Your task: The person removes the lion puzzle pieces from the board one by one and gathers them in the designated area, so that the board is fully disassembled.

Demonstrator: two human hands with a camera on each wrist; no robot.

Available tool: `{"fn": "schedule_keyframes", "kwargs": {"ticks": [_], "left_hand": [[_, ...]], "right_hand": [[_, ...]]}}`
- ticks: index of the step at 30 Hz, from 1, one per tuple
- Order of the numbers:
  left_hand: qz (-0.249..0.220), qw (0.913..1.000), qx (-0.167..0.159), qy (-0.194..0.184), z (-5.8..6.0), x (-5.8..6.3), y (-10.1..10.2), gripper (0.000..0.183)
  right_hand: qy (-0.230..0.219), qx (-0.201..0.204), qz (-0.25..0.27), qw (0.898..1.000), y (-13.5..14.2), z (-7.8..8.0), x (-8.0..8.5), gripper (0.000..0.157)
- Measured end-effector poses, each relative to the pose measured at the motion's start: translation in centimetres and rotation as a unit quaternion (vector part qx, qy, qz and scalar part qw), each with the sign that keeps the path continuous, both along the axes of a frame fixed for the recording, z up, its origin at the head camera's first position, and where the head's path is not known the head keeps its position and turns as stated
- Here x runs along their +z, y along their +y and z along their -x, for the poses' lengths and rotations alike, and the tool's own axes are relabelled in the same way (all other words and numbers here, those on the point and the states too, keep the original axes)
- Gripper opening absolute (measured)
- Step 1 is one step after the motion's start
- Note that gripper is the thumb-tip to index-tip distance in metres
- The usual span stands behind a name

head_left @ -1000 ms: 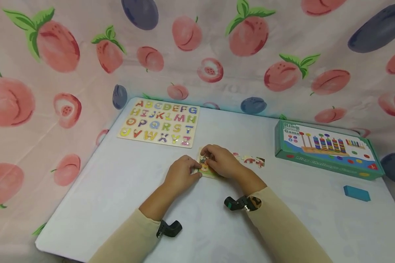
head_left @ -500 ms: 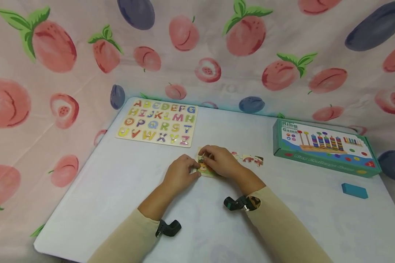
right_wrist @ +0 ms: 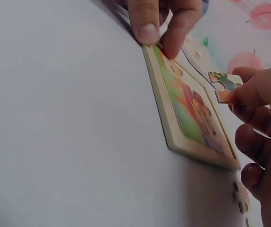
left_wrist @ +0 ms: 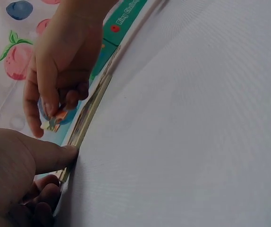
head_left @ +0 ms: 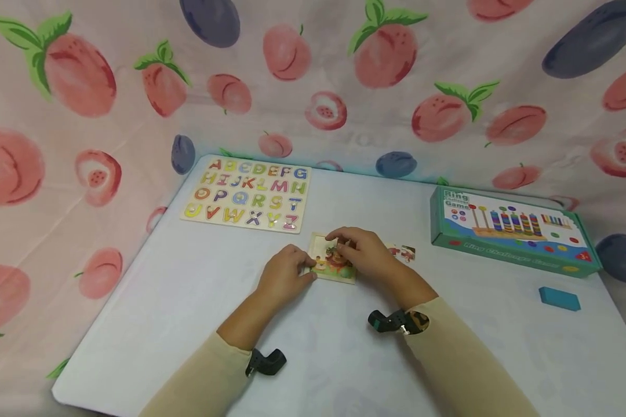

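Observation:
A small wooden jigsaw board (head_left: 339, 280) with a raised frame lies on the table, part of its colourful picture filled in and the upper left bare. My left hand (head_left: 284, 275) grips its left side, thumb (right_wrist: 147, 33) against the front edge and a finger over the frame. Between thumb and fingertips my right hand (head_left: 367, 252) pinches a jigsaw piece (right_wrist: 225, 96), held just above the board's far right part. Green, cream and orange show on that piece (left_wrist: 53, 124) in the left wrist view.
Loose jigsaw pieces (head_left: 407, 253) lie right of the board, partly behind the right hand. An alphabet puzzle board (head_left: 247, 200) is at the back left. At the right are a green Ring Challenge Game box (head_left: 511, 231) and a blue block (head_left: 560, 298).
My right hand has drawn back to the right and lifted a jigsaw piece off the board, uncovering more of the picture. My left hand keeps its grip on the board's left side.

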State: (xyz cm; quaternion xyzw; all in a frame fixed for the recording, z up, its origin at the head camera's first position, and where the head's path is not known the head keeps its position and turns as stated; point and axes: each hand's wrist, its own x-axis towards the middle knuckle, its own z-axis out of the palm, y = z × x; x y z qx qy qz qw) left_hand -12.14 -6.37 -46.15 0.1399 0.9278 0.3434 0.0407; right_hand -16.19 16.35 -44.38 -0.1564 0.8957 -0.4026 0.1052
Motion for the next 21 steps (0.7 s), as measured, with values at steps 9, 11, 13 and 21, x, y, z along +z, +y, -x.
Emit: {"fn": "schedule_keyframes", "kwargs": {"ticks": [9,11,13,21], "left_hand": [[0.003,0.9999,0.009,-0.009,0.3,0.3,-0.1,0.019],[0.003,0.9999,0.014,-0.004,0.4,0.3,-0.1,0.020],[0.002,0.9999,0.017,-0.001,0.4,0.3,-0.1,0.020],[0.006,0.9999,0.010,-0.006,0.1,0.1,0.1,0.020]], "right_hand": [[0.017,-0.011,-0.004,1.000,3.3,-0.5,0.0,0.027],[0.024,-0.009,-0.006,1.000,3.8,-0.5,0.0,0.026],[0.022,-0.009,-0.008,1.000,4.4,-0.5,0.0,0.025],[0.015,-0.006,-0.060,0.998,6.6,-1.0,-0.4,0.024]]}}
